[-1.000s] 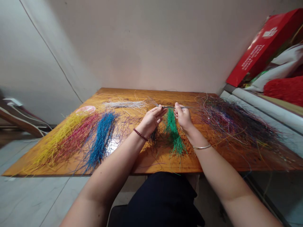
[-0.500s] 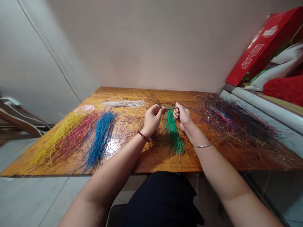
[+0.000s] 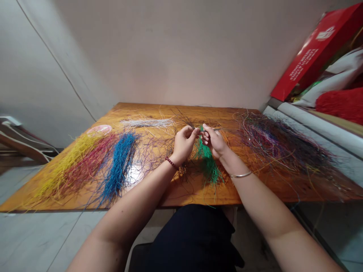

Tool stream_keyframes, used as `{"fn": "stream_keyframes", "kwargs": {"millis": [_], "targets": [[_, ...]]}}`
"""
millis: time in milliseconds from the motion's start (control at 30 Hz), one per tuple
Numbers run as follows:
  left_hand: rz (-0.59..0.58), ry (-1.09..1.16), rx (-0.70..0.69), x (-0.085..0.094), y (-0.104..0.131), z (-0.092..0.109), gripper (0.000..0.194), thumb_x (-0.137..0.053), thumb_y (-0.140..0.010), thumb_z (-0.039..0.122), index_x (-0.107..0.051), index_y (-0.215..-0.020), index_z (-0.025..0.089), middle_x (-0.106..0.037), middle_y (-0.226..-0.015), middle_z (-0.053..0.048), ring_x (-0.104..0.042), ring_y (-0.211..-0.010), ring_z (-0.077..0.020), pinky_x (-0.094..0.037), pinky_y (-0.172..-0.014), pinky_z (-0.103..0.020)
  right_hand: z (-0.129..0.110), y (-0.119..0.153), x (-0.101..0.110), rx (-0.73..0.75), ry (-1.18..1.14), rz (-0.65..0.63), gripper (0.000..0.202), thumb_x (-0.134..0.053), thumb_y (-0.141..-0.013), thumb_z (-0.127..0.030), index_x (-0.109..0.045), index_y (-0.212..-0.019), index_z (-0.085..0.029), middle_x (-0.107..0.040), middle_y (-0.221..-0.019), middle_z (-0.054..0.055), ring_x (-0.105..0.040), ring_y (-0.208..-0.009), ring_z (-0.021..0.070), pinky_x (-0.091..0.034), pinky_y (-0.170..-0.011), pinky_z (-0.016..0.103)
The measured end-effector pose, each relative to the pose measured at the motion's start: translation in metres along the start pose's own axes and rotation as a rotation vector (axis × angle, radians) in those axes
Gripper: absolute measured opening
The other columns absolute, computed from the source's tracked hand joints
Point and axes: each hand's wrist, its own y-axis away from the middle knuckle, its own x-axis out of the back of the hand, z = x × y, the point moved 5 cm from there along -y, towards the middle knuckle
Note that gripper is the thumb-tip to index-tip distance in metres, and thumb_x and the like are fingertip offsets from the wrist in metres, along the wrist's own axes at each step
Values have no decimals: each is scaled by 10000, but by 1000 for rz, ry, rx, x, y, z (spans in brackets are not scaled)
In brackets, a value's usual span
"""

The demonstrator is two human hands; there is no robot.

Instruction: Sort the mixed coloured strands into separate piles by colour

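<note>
Both my hands are closed on a thin bundle of dark wires [image 3: 187,120], held above the table. My left hand [image 3: 184,142] pinches it between thumb and fingers, with loose ends fanning up and to the left. Almost touching it, my right hand [image 3: 213,140] grips the same bundle, and the other ends stick out to its right. Beneath my right hand lies a bunch of green wires [image 3: 209,164]. Scattered dark purple wires [image 3: 153,149] lie left of my left hand. Whether the strands are bare or coated, I cannot tell.
Blue [image 3: 120,162], pink [image 3: 87,160] and yellow wire bunches [image 3: 62,162] lie on the left of the wooden table [image 3: 170,202]. White wires [image 3: 147,123] lie at the back. A tangled multicoloured heap [image 3: 283,141] covers the right. Beyond it stands a red box [image 3: 314,49].
My right hand has slid left along the dark wires, closing most of the gap to my left hand. The left hand keeps its pinch almost in place.
</note>
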Motion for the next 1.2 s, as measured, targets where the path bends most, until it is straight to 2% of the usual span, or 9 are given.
{"fn": "stream_keyframes", "kwargs": {"millis": [167, 433, 733, 1067, 1200], "targets": [[10, -14, -11, 1, -1, -2, 316, -619, -864, 445, -518, -741, 172, -664, -759, -50, -636, -749, -145, -473, -680, -242, -2, 1, -4, 61, 40, -39, 568, -619, -771, -666, -369, -543, -210, -332, -473, -52, -330, -424, 74, -295, -410, 217], [7, -30, 22, 1, 0, -3, 349, -622, -852, 482, -521, -718, 176, -689, -778, -62, -641, -751, -152, -466, -682, -249, -5, -2, -3, 158, 145, 16, 606, -613, -728, -727, -370, -523, -212, -339, -459, -54, -326, -401, 69, -269, -388, 224], [-16, 5, 28, -2, 0, -4, 349, -614, -853, 486, -533, -712, 177, -681, -762, -57, -639, -753, -154, -465, -709, -251, -3, -4, 1, 212, 176, 10, 601, -591, -761, -712, -361, -517, -214, -310, -459, -56, -297, -405, 73, -238, -400, 239], [-4, -83, 1, 1, 2, -2, 328, -599, -870, 472, -580, -742, 171, -693, -782, -64, -631, -729, -151, -464, -698, -250, -5, -5, 12, 367, 526, 109, 584, -452, -864, -689, -376, -550, -203, -298, -521, -34, -279, -501, 96, -238, -473, 253], [-5, -88, -21, 1, 1, -5, 325, -599, -878, 458, -567, -730, 170, -689, -765, -52, -625, -708, -140, -455, -675, -240, -5, -4, 11, 359, 488, 116, 592, -475, -844, -701, -358, -542, -205, -298, -514, -34, -285, -494, 95, -243, -471, 254]]}}
